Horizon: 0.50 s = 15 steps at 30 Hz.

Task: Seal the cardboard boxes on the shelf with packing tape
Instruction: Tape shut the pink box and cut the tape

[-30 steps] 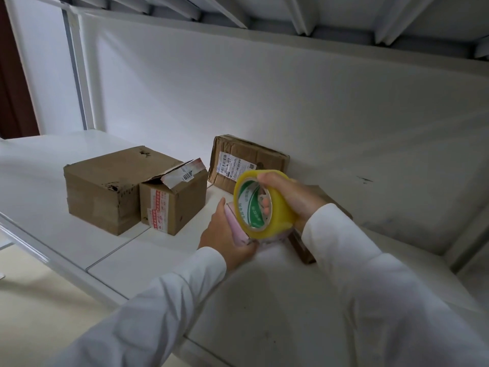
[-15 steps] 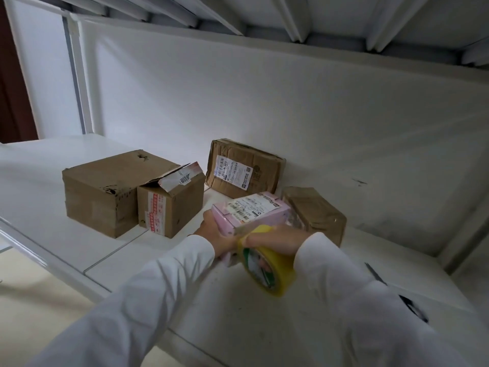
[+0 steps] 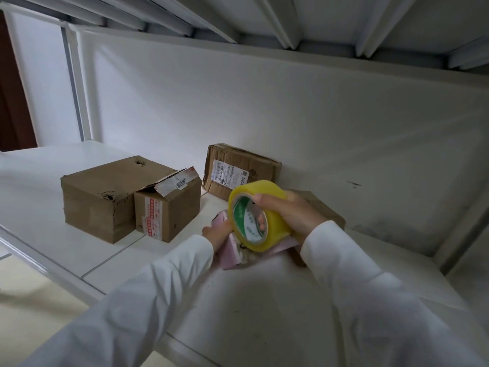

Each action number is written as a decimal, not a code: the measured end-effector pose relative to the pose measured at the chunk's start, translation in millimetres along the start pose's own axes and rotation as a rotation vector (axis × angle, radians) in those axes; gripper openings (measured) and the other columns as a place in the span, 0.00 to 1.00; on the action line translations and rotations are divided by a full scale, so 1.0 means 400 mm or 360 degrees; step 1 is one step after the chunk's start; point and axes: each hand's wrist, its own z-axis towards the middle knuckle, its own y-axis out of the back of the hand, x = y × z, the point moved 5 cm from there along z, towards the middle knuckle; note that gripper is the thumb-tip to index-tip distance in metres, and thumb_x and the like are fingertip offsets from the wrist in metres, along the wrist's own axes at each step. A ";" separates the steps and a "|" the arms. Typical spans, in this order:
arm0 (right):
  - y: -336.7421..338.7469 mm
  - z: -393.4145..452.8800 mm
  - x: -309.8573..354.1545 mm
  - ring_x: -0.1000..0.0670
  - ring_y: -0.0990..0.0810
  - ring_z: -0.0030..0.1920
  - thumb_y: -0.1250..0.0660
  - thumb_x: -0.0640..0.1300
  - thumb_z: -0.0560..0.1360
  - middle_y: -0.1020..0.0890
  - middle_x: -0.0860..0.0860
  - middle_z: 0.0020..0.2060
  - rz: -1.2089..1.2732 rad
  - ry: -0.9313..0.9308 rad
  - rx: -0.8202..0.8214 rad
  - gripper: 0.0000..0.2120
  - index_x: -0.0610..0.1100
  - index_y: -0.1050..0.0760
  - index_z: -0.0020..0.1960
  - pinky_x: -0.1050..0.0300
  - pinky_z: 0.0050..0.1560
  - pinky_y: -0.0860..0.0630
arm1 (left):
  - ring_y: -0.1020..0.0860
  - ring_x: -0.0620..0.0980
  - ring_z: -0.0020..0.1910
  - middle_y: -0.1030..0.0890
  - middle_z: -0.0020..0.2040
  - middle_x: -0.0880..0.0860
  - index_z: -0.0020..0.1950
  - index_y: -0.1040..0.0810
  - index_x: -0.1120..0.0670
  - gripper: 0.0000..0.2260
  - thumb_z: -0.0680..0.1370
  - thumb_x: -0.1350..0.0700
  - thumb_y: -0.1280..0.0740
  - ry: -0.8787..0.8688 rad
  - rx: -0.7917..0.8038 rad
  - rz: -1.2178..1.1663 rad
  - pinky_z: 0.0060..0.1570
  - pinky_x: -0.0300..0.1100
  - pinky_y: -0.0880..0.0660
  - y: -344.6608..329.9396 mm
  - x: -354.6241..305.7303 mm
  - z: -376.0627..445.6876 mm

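My right hand (image 3: 291, 211) grips a yellow roll of packing tape (image 3: 258, 215), fingers through its green core, held over a small pink box (image 3: 230, 250) on the white shelf (image 3: 79, 250). My left hand (image 3: 218, 231) holds the pink box at its left side; the roll hides most of the box. A brown box (image 3: 322, 207) lies just behind my right hand, mostly hidden.
To the left stand a large brown box (image 3: 100, 192) and a smaller box (image 3: 169, 210) with its top flap lifted. A labelled flat box (image 3: 238, 173) leans on the back wall. The shelf's front edge runs diagonally at lower left; an upper shelf hangs overhead.
The tape roll went down in front of the pink box half a second ago and has come back up above it. My left hand stayed on the box.
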 end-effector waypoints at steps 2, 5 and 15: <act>-0.003 0.011 -0.003 0.43 0.18 0.47 0.29 0.57 0.70 0.16 0.48 0.41 -0.0010 -0.0031 -0.0090 0.13 0.49 0.21 0.48 0.39 0.55 0.23 | 0.32 0.59 0.68 0.34 0.71 0.59 0.75 0.45 0.57 0.40 0.72 0.34 0.40 -0.0215 -0.0163 0.0096 0.63 0.46 0.35 0.018 0.006 0.004; -0.016 0.019 -0.007 0.42 0.18 0.49 0.29 0.62 0.64 0.17 0.48 0.47 -0.0065 -0.0074 -0.0140 0.22 0.50 0.21 0.52 0.39 0.55 0.23 | 0.35 0.53 0.71 0.34 0.72 0.52 0.76 0.45 0.52 0.30 0.78 0.43 0.40 -0.0848 -0.0238 0.0243 0.69 0.46 0.37 0.049 -0.012 -0.035; -0.059 0.043 -0.003 0.45 0.20 0.52 0.32 0.71 0.48 0.20 0.49 0.54 -0.0276 -0.0175 -0.0160 0.42 0.53 0.25 0.59 0.45 0.58 0.24 | 0.36 0.49 0.71 0.38 0.73 0.47 0.76 0.57 0.43 0.67 0.46 0.31 0.23 -0.1074 -0.0160 0.0806 0.68 0.51 0.32 0.034 0.001 -0.016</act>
